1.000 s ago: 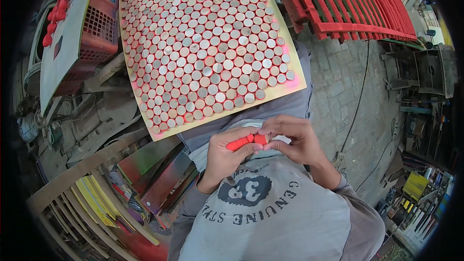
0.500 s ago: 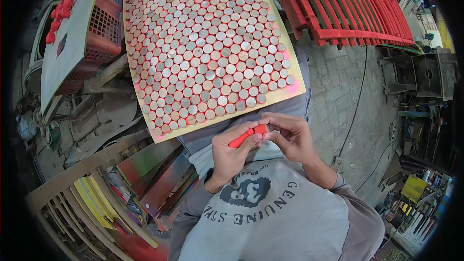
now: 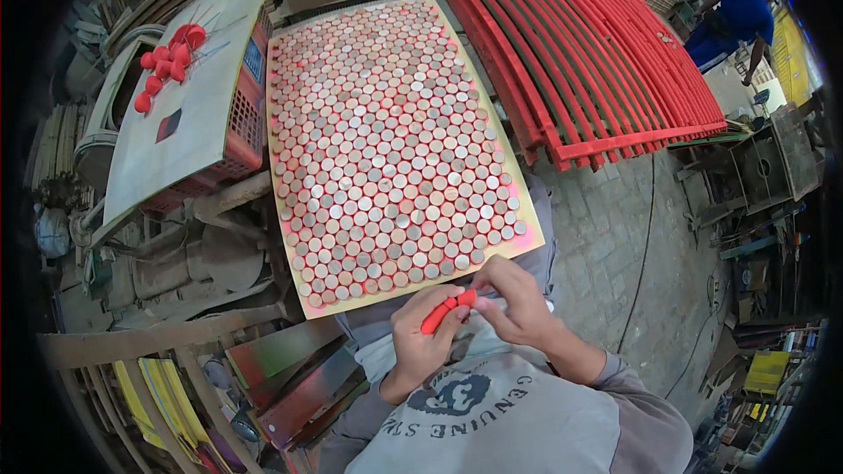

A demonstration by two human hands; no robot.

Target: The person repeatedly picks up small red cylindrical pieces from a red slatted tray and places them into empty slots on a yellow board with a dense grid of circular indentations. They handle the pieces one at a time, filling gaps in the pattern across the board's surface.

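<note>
In the head view, the left hand's (image 3: 418, 339) grip closes around the red pieces (image 3: 434, 323), just off the near edge of the board (image 3: 525, 243). The right hand's (image 3: 520, 309) fingertips meet the end piece (image 3: 466, 298); whether they clamp it cannot be told. A steady left grip and a light right touch should hold the pieces in line. Discs (image 3: 402, 221) crowd the board's near edge, so knuckles are best lifted clear; open room lies right, over the floor (image 3: 597, 219), nearer than the red slats (image 3: 588, 61).

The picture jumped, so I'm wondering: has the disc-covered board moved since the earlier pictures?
No: against the red slatted panel, the disc-covered board keeps its place to the left; the whole view shifted.
</note>
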